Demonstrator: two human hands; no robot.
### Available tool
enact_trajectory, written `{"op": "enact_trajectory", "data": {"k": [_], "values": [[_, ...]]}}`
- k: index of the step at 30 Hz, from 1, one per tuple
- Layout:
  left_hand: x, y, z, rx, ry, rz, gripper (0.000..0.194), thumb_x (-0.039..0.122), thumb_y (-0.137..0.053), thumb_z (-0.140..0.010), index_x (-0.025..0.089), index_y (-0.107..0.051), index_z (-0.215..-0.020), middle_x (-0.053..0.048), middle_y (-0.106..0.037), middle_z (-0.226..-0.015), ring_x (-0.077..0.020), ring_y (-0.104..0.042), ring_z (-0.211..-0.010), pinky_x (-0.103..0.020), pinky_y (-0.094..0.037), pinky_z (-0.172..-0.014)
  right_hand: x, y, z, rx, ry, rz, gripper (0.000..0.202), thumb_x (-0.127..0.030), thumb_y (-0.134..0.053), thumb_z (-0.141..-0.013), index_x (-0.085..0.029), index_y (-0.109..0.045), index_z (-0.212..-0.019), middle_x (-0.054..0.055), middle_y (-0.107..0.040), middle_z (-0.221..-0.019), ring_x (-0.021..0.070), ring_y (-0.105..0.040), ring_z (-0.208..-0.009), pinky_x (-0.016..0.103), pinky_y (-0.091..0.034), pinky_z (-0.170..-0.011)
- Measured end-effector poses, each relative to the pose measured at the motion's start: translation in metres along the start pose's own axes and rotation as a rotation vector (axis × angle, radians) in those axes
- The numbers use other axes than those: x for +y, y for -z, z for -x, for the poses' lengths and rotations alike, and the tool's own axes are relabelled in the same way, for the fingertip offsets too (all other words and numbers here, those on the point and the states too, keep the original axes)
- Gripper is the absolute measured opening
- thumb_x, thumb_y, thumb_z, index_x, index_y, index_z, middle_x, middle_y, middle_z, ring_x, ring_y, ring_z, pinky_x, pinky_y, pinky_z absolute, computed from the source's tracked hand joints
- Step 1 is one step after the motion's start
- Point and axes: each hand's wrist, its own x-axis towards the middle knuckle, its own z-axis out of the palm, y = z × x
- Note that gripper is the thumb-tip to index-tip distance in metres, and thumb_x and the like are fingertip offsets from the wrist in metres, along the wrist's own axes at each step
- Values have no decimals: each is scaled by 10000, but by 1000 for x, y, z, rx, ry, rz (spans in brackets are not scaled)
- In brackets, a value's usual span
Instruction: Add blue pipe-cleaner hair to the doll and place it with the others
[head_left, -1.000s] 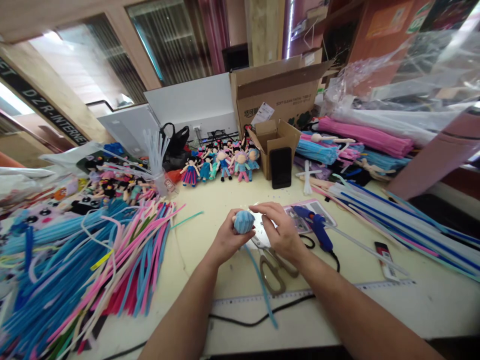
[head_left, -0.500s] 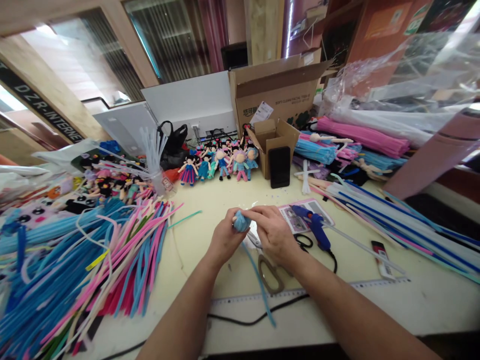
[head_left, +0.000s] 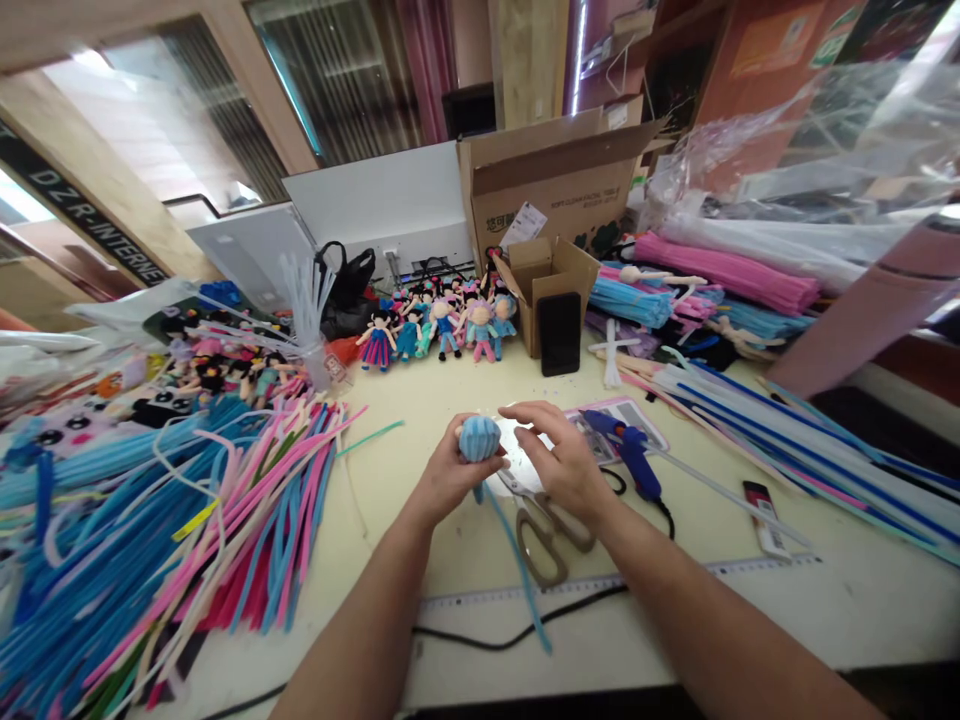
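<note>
Left hand [head_left: 448, 478] is closed around a light-blue pipe-cleaner ball [head_left: 479, 438], held just above the tabletop [head_left: 420, 420] near its middle. The ball's ribs run top to bottom; its loose tail [head_left: 517, 570] — one long blue pipe cleaner — trails from the underside toward the near edge, long axis slanting slightly right. Right hand [head_left: 562, 462] hovers just beside the ball, fingers spread and loosely curved, holding nothing; whether a fingertip touches the ball cannot be told.

Near edge: a ruler [head_left: 600, 588] lies parallel to it, a black cable [head_left: 480, 640] beside it. Scissors [head_left: 551, 540] lie under the right hand, handles toward the near edge. Just right of that hand, a blue glue gun [head_left: 634, 455] rests on a printed card [head_left: 637, 420]; a small black-and-red lighter-like item [head_left: 765, 515] lies further right.

Left side of the tabletop: a wide heap of blue, pink and white pipe cleaners [head_left: 187, 530]. Right side: long bundles of blue and pale stems [head_left: 787, 440].

Far edge — a row of small pipe-cleaner dolls [head_left: 442, 330], a black phone [head_left: 561, 334] leaning upright on a small open carton [head_left: 544, 280], a larger cardboard box [head_left: 555, 180] behind, a cup of white cable ties [head_left: 311, 310], and a black bag [head_left: 349, 285]. Pale cream work surface; glazed windows and wooden frames beyond.
</note>
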Motion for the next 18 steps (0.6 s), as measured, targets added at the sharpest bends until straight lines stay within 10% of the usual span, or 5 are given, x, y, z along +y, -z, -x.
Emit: {"op": "enact_trajectory", "data": {"k": [18], "values": [[7,-3,4,-75,75,60,463,283,-778,-629,185,-490,-978,1,-611,-815,-156,-625,-791,-283,-503,-710,3,-4,-1,-26,-134,-144,139,-206,-624,-798,-218,-712,-905,39,-603,-872,169,-559,-839,307,-453,-711]]}}
